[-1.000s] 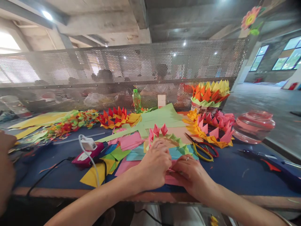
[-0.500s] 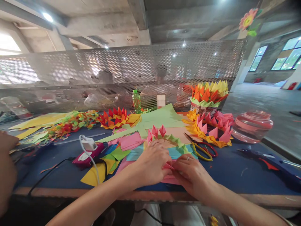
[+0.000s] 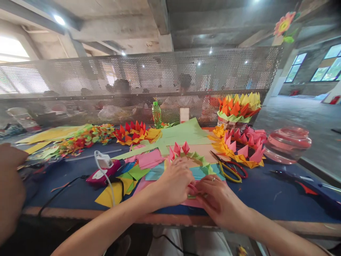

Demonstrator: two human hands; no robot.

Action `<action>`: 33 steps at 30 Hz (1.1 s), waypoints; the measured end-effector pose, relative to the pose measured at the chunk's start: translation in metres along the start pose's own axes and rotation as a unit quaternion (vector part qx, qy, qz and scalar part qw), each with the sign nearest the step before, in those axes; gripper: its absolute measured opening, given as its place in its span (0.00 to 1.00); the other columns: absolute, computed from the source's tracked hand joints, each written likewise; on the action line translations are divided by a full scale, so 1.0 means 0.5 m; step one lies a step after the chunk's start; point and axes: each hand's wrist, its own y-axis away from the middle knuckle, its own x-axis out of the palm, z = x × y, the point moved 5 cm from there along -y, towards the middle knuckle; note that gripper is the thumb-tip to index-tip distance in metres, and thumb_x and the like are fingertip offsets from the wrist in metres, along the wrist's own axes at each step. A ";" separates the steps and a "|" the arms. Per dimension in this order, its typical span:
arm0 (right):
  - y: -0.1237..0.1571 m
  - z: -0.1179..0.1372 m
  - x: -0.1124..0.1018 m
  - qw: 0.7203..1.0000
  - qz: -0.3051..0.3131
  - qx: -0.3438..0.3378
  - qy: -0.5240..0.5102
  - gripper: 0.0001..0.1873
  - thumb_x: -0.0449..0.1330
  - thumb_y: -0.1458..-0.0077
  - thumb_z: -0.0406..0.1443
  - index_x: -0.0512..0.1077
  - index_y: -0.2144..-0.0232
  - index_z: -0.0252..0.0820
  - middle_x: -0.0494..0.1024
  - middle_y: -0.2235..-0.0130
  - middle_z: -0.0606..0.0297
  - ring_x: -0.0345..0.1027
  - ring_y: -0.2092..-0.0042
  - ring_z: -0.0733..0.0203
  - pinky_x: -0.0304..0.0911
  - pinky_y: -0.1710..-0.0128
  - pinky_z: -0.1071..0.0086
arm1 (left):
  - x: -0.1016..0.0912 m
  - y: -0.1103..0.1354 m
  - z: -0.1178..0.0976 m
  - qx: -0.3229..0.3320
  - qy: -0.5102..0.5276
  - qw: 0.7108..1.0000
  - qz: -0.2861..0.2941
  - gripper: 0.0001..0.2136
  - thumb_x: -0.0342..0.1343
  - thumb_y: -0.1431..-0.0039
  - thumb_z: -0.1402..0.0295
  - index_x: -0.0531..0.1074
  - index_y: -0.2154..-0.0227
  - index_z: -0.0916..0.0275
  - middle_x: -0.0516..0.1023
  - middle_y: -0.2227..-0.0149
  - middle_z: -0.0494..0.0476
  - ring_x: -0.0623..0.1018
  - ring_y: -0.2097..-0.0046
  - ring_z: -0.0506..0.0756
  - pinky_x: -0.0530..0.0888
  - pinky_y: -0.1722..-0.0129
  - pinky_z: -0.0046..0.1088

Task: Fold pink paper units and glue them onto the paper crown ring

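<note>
My left hand (image 3: 176, 183) and my right hand (image 3: 220, 199) meet at the table's near edge, fingers curled and pinched together on a small folded pink paper piece (image 3: 192, 188). Under them lies a flat pink sheet (image 3: 194, 203) on the blue table (image 3: 266, 195). A ring shows on my right hand. Just beyond my left hand stands a half-built ring of folded pink and green paper points (image 3: 186, 153).
Yellow-handled scissors (image 3: 230, 169) lie right of the hands, a glue gun (image 3: 314, 188) further right. A pink device with a white cable (image 3: 102, 170) and loose coloured paper (image 3: 128, 177) sit left. Finished paper flowers (image 3: 238, 106), a pink glass jar (image 3: 287, 144), a mesh screen behind. Another person's hand (image 3: 9, 188) at far left.
My hands have stayed together at the same spot, fingers shifting on the pink piece. The view has drifted slightly.
</note>
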 end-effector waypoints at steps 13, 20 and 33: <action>0.012 -0.028 -0.017 0.998 -0.011 0.022 0.054 0.19 0.70 0.45 0.32 0.74 0.51 0.46 0.80 0.53 0.60 0.70 0.49 0.48 0.61 0.47 0.56 | -0.112 0.075 0.023 -0.034 0.099 0.982 -0.156 0.10 0.67 0.39 0.68 0.78 0.54 0.55 0.83 0.56 0.49 0.79 0.54 0.56 0.66 0.44 0.36; -0.009 -0.016 0.009 0.997 0.009 -0.003 0.075 0.10 0.70 0.42 0.36 0.77 0.58 0.46 0.81 0.58 0.63 0.71 0.52 0.50 0.57 0.46 0.55 | -0.056 0.147 0.073 -0.162 0.074 0.969 -0.173 0.08 0.66 0.39 0.66 0.72 0.62 0.60 0.79 0.59 0.53 0.78 0.56 0.56 0.70 0.55 0.31; -0.074 -0.054 0.027 0.995 0.061 0.053 0.058 0.10 0.62 0.34 0.41 0.76 0.61 0.39 0.79 0.60 0.64 0.75 0.58 0.58 0.71 0.54 0.58 | 0.037 0.115 0.127 -0.214 0.041 0.974 0.067 0.12 0.61 0.34 0.59 0.75 0.63 0.65 0.78 0.61 0.56 0.79 0.57 0.57 0.76 0.53 0.41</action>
